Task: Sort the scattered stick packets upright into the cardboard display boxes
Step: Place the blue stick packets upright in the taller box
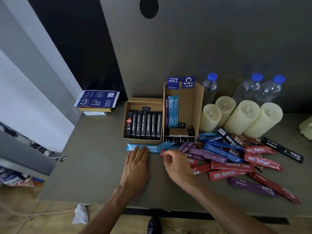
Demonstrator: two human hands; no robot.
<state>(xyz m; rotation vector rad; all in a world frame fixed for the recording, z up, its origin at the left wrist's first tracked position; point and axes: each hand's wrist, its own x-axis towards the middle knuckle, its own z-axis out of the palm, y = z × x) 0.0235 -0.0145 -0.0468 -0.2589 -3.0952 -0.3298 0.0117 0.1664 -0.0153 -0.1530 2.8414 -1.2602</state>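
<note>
At the far left of the grey table lay a stack of flattened blue cartons, and nearer the front edge a small dark object too small to make out. Toward the middle stood a low cardboard box with a row of black packets upright inside it, filling most of its width. Just in front of that box a light-blue packet lay flat on the table. The left hand was spread flat, fingers straight and together, its fingertips pressing on that packet and gripping nothing. The right hand, just beside it, had its fingers curled, with thumb and forefinger pinching the end of a red packet at the left edge of the pile.

Touching the low box on its right stood a taller cardboard box, holding a few blue and purple packets upright against its left wall. The rest of the packets, red, purple, blue, black and brown, lay scattered and overlapping on the table to the right of the hands. Behind them stood four pale candles, and behind those three water bottles with blue caps.
</note>
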